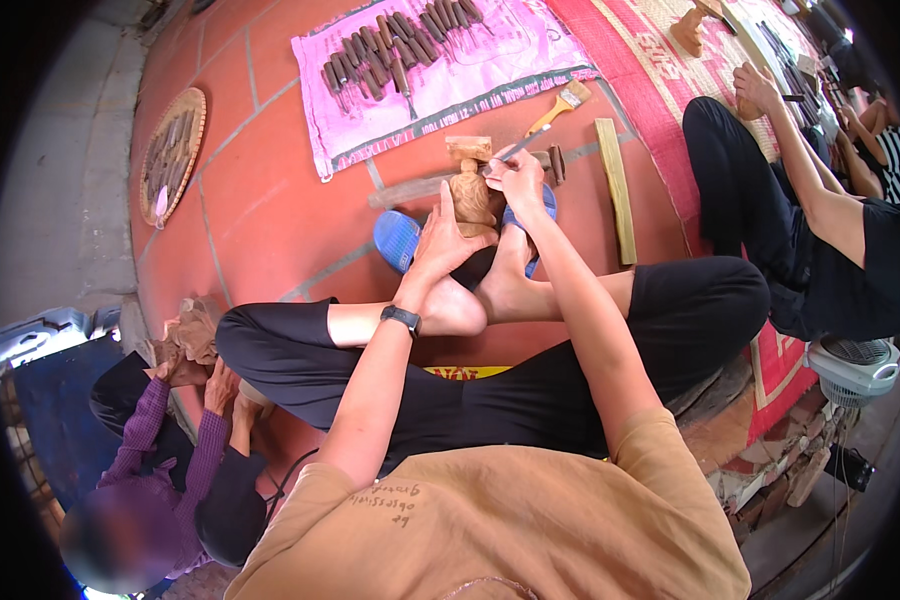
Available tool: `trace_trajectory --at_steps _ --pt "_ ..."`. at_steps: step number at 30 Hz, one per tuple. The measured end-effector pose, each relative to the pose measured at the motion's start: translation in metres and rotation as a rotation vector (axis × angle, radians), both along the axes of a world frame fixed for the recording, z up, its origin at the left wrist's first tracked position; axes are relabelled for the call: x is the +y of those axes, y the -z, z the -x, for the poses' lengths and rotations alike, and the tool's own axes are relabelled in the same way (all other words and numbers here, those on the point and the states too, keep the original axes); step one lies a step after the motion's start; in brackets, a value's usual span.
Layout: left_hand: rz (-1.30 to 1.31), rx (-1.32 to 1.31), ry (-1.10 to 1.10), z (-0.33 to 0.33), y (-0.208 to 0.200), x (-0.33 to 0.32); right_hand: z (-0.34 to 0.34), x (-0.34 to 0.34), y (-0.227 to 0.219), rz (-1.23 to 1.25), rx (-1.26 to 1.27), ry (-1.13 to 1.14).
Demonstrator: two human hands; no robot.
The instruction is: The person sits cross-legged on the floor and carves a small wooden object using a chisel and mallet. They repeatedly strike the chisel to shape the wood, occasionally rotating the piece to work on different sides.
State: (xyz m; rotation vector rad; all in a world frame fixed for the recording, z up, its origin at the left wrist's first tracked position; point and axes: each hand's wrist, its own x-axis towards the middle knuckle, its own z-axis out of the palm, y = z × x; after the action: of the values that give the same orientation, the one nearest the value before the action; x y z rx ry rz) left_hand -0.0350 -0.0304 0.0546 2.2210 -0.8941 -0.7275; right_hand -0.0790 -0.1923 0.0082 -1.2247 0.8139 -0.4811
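In the head view, the carving (470, 190) stood upright between the sandals (394, 240). The left hand (444, 243) cupped its lower side, thumb spread; the right hand (522, 186) pinched a slim tool (532, 139) beside it. The body (472, 205) seemed shaped, the top block (468, 148) plainer, probably less finished.

The person wears a tan shirt (580, 510) with short sleeves (660, 440) and dark print (395, 500), black pants (515, 410), a black watch (401, 320) and blue sandals (396, 238).
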Motion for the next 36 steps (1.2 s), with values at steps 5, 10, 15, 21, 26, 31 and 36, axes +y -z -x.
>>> trace_trajectory --at_steps 5,10,15,21,26,31,36 --pt "-0.031 -0.023 -0.021 0.001 0.002 0.003 0.001 0.014 -0.029 0.503 0.23 -0.149" --pt "-0.02 -0.036 -0.012 0.001 0.001 0.001 0.001 -0.002 0.001 -0.019 0.084 0.123" --pt "-0.01 -0.039 -0.009 -0.001 0.005 0.006 0.002 0.015 -0.013 0.372 0.14 -0.093" --pt "-0.03 -0.027 -0.004 0.0 -0.002 0.003 0.008 0.006 -0.015 0.297 0.063 -0.134" --pt "-0.024 -0.04 -0.006 0.001 -0.001 0.004 0.01 0.011 -0.01 0.396 0.029 -0.28" --pt "-0.036 -0.015 0.004 0.0 -0.002 0.003 0.012 0.0 -0.002 0.272 0.057 -0.29" --pt "-0.01 -0.038 -0.001 0.0 0.001 0.005 0.013 0.0 -0.008 0.291 0.074 -0.357"
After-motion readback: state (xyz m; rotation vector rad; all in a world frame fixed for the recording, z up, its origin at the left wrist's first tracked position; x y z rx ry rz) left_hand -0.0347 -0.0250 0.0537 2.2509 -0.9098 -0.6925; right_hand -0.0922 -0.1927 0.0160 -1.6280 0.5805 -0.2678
